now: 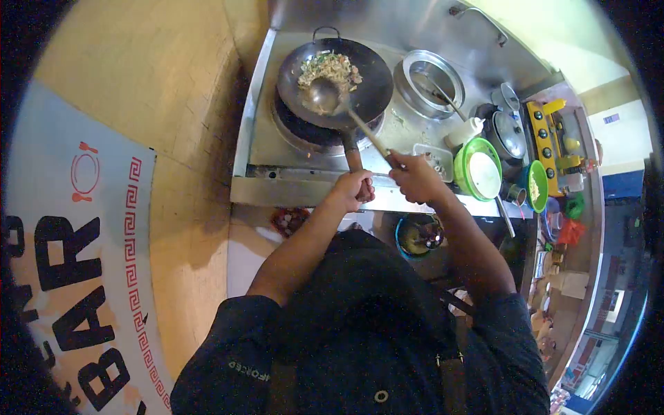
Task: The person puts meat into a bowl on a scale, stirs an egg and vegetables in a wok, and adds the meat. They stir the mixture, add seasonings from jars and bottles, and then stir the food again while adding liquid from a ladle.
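Note:
A dark wok (pixel 373 69) is tilted over the burner ring (pixel 290 135) on the steel stove. My left hand (pixel 353 190) is wrapped round the wok's wooden handle (pixel 353 159). My right hand (pixel 418 178) grips the long handle of a ladle (pixel 323 91), whose bowl is inside the wok, against the food. That food (pixel 335 68) looks like fried noodles or rice with green bits and small pieces, gathered toward the far side of the wok.
Right of the wok stands a round metal pot (pixel 451 61) with a utensil in it. A clear tray (pixel 443 153), white bottle (pixel 465 131), green bowl (pixel 472 144) and lidded pot (pixel 510 135) line the right. A printed banner (pixel 97 207) is at left.

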The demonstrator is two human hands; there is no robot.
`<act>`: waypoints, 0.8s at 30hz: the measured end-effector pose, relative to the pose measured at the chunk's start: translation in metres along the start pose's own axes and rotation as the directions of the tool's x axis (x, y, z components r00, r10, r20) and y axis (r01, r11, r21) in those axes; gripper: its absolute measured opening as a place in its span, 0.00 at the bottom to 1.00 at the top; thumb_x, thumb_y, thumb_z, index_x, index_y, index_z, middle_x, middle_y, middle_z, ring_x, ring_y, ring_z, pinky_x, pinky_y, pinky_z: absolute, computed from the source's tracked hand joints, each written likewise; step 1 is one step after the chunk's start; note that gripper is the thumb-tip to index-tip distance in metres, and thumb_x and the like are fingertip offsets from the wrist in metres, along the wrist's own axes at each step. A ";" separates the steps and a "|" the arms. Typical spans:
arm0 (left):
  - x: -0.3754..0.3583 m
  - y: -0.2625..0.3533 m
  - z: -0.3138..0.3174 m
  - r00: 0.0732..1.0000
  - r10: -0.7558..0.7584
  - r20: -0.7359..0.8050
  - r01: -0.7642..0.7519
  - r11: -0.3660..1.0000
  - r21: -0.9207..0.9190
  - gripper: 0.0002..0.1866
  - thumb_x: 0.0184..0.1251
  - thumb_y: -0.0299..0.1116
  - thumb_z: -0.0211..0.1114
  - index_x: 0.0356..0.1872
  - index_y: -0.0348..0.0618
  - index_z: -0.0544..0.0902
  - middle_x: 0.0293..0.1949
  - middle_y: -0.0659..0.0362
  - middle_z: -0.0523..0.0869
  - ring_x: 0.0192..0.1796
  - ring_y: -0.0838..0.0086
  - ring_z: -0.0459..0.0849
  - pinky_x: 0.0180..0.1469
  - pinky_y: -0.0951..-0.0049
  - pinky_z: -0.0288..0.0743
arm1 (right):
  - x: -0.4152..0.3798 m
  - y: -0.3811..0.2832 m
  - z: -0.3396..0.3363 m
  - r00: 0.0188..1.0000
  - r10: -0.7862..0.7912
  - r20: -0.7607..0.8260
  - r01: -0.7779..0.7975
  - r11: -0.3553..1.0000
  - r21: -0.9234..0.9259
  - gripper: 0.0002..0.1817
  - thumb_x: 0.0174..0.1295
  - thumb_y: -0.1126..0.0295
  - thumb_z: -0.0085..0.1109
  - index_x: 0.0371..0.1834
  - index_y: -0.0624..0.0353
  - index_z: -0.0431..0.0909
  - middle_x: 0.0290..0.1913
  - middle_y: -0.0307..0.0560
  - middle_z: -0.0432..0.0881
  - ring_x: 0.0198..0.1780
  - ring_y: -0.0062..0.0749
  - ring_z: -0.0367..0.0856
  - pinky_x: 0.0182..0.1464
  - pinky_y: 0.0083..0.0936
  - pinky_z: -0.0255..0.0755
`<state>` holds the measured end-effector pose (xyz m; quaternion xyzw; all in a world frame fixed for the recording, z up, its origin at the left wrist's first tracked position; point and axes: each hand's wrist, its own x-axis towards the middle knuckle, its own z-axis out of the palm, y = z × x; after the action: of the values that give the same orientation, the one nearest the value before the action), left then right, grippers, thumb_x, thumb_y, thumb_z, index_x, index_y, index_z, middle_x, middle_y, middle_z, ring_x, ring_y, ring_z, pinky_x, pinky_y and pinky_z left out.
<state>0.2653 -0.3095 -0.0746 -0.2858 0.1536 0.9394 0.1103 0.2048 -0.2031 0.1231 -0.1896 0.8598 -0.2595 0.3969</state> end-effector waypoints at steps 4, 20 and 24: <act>-0.013 0.005 0.009 0.999 0.027 -0.024 -0.026 0.997 0.070 0.10 0.55 0.30 0.60 0.18 0.42 0.71 0.16 0.59 0.71 0.20 0.70 0.73 0.23 0.68 0.71 | 0.027 0.043 0.018 0.916 -0.388 -0.104 0.264 0.776 -0.572 0.26 0.53 0.75 0.45 0.59 0.61 0.63 0.26 0.63 0.79 0.29 0.57 0.80 0.31 0.48 0.73; -0.019 0.013 0.009 0.998 -0.018 -0.052 0.021 0.998 0.055 0.11 0.57 0.31 0.60 0.18 0.44 0.72 0.16 0.60 0.73 0.19 0.70 0.73 0.23 0.67 0.70 | 0.085 0.031 -0.001 0.887 -0.394 -0.242 0.153 0.744 -0.650 0.29 0.53 0.75 0.43 0.63 0.57 0.61 0.30 0.66 0.79 0.35 0.57 0.79 0.39 0.47 0.71; -0.016 0.009 0.003 0.999 -0.006 -0.036 0.008 0.998 0.060 0.12 0.58 0.32 0.60 0.17 0.44 0.71 0.16 0.60 0.72 0.19 0.70 0.72 0.23 0.67 0.70 | 0.029 0.021 -0.024 0.916 -0.382 -0.123 0.232 0.754 -0.615 0.28 0.53 0.75 0.44 0.61 0.59 0.62 0.32 0.66 0.78 0.36 0.58 0.79 0.42 0.47 0.71</act>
<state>0.2743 -0.3186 -0.0616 -0.2995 0.1828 0.9288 0.1194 0.1656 -0.1940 0.1071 -0.4095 0.8954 -0.0631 0.1627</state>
